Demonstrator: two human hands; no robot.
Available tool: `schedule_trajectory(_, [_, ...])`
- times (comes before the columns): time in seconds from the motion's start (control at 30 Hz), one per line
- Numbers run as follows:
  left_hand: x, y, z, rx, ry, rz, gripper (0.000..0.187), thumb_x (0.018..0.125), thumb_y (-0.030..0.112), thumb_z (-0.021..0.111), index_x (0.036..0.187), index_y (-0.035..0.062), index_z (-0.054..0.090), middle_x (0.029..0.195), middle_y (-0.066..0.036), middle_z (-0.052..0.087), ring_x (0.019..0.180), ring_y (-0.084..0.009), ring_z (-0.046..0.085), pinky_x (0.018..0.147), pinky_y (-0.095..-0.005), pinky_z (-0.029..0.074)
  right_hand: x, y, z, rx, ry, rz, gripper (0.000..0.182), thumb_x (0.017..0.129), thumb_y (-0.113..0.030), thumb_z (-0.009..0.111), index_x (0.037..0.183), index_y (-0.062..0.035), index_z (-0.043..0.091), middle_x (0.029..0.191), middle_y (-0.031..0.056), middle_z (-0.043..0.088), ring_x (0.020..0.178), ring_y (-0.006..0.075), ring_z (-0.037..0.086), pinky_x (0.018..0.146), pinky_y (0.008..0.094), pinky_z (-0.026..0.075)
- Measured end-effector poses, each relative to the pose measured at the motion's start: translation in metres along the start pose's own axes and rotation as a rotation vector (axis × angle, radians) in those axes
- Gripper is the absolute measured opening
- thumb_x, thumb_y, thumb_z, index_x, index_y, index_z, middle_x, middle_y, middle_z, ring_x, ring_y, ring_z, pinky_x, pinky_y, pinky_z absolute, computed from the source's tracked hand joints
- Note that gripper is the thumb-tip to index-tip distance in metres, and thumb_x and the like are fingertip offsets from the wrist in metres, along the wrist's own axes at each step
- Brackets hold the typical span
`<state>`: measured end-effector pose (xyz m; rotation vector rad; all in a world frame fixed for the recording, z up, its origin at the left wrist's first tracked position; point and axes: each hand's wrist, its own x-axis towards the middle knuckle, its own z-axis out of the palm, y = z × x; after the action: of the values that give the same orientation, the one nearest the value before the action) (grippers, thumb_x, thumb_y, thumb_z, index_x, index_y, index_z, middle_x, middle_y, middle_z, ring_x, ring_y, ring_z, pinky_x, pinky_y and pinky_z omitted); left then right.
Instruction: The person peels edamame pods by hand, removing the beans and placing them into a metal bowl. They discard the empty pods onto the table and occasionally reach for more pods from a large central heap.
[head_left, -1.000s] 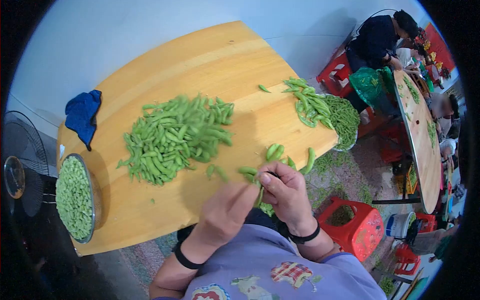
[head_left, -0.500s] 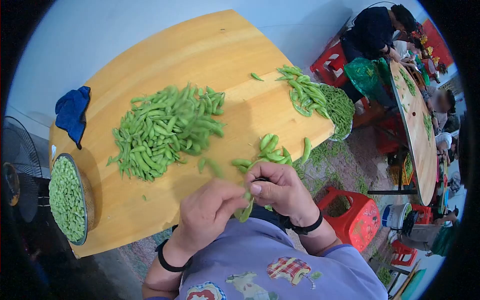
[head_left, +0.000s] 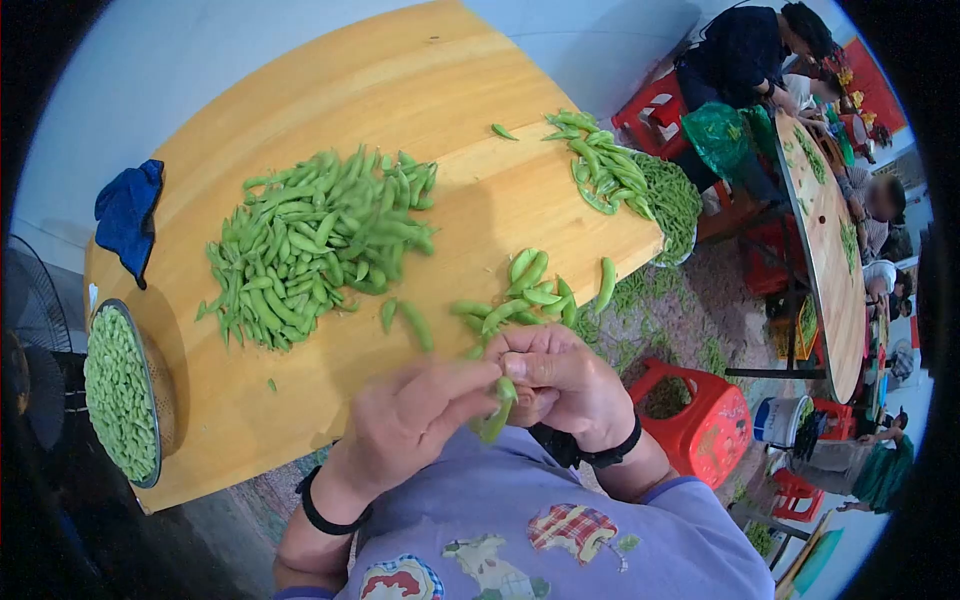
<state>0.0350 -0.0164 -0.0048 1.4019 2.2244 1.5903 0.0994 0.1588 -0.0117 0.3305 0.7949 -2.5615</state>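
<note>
A green bean pod [head_left: 495, 412] is between my two hands, low over the table's near edge. Closed in a pinch, my right hand [head_left: 568, 385] has thumb and fingertips at the pod's upper end. My left hand [head_left: 415, 415], a little blurred, also has its fingers closed at the pod, beside the right fingertips. Just beyond my hands lies a small group of pods [head_left: 535, 290]. A large heap of whole pods [head_left: 310, 240] covers the table's middle left. The metal bowl [head_left: 157, 410] at the left is full of shelled beans [head_left: 120, 390].
On the wooden table [head_left: 380, 90] lie a blue cloth [head_left: 130, 220] and more pods [head_left: 605, 165] beside a container of green pieces [head_left: 670, 205]. A red stool [head_left: 700, 420] stands at the right. Other people work around another table [head_left: 825, 250]. A fan [head_left: 35, 310] is at far left.
The view has shifted slightly, so the table and heap appear further up and left. Both hands stay together at the pod, their fingers slightly rearranged.
</note>
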Motion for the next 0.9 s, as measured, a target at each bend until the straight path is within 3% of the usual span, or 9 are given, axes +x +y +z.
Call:
schedule_trajectory(0.37, [0.003,-0.005,0.003,0.063,0.033,0.058,0.032,0.072,-0.002,0.064,0.101,0.0096,0.06,0.072,-0.005,0.058,0.055,-0.0191,0.055,0.047,-0.0269,0.044,0.006,0.003,0.0,-0.013,-0.028,0.017,0.019,0.089,-0.019,0.05,0.091,-0.0009,0.052,0.06,-0.0022,0.04,0.046,0.005,0.029,0.042,0.0205,0.021])
schedule_trajectory(0.43, [0.002,-0.002,0.002,-0.312,0.141,-0.401,0.023,0.073,-0.001,0.064,0.095,0.006,0.059,0.069,-0.001,0.056,0.055,-0.0098,0.052,0.044,-0.0222,0.039,0.006,0.006,0.002,-0.208,0.124,-0.165,0.023,0.089,-0.019,0.049,0.103,-0.0003,0.05,0.07,-0.0012,0.044,0.052,0.0046,0.033,0.045,0.0192,0.025])
schedule_trajectory(0.47, [0.003,-0.005,0.002,-0.309,0.148,-0.399,0.023,0.073,-0.001,0.064,0.095,0.006,0.059,0.069,-0.001,0.056,0.055,-0.0098,0.052,0.044,-0.0222,0.039,0.005,0.006,0.005,-0.213,0.117,-0.163,0.023,0.089,-0.019,0.049,0.103,-0.0003,0.05,0.07,-0.0012,0.044,0.052,0.0046,0.033,0.045,0.0192,0.025])
schedule_trajectory(0.53, [0.004,-0.013,0.006,-0.269,0.219,-0.316,0.015,0.075,-0.002,0.063,0.087,0.0033,0.056,0.073,0.0,0.058,0.054,-0.0021,0.046,0.044,-0.0167,0.037,0.002,0.007,0.012,-0.382,0.249,-0.461,0.031,0.087,-0.02,0.052,0.107,0.0027,0.048,0.069,-0.0022,0.04,0.052,0.0049,0.029,0.045,0.0198,0.022])
schedule_trajectory(0.57, [0.004,-0.011,0.007,-0.267,0.219,-0.32,0.015,0.075,-0.002,0.063,0.087,0.0033,0.056,0.073,0.0,0.058,0.054,-0.0021,0.046,0.044,-0.0167,0.037,-0.005,0.003,0.004,-0.376,0.101,-0.412,0.029,0.087,-0.014,0.052,0.113,-0.0009,0.046,0.084,0.001,0.049,0.065,0.0049,0.042,0.055,0.0169,0.035])
schedule_trajectory(0.63, [0.008,-0.003,0.008,-0.475,0.224,-0.574,0.011,0.075,0.001,0.065,0.082,0.0027,0.057,0.065,0.002,0.054,0.051,-0.0027,0.046,0.044,-0.0171,0.035,-0.01,0.003,0.012,-0.543,0.133,-0.465,0.03,0.087,-0.014,0.054,0.112,-0.001,0.046,0.086,0.0011,0.05,0.067,0.0051,0.044,0.057,0.0169,0.036])
schedule_trajectory(0.73, [0.006,0.001,0.006,-0.52,0.173,-0.648,0.013,0.073,0.001,0.068,0.081,0.0026,0.057,0.063,0.002,0.054,0.049,-0.0025,0.047,0.044,-0.016,0.036,-0.015,0.001,0.009,-0.781,0.161,-0.497,0.029,0.086,-0.012,0.055,0.111,-0.0009,0.046,0.088,0.0013,0.051,0.071,0.0055,0.047,0.061,0.017,0.038])
schedule_trajectory(0.8, [0.004,0.005,0.006,-0.501,0.177,-0.59,0.015,0.071,0.0,0.069,0.08,0.0027,0.057,0.063,0.001,0.054,0.049,-0.0026,0.048,0.043,-0.0164,0.036,-0.014,0.002,0.007,-0.843,0.16,-0.471,0.028,0.086,-0.012,0.056,0.11,-0.0008,0.047,0.089,0.0012,0.052,0.072,0.0057,0.048,0.062,0.017,0.038])
schedule_trajectory(0.9, [0.003,0.004,0.007,-0.482,0.187,-0.474,0.018,0.068,0.0,0.071,0.078,0.0027,0.057,0.062,0.0,0.055,0.048,-0.003,0.049,0.042,-0.0173,0.037,-0.006,-0.001,0.006,-0.574,0.09,-0.367,0.024,0.086,-0.011,0.056,0.106,-0.0006,0.049,0.085,0.0002,0.053,0.07,0.0045,0.047,0.059,0.0163,0.037])
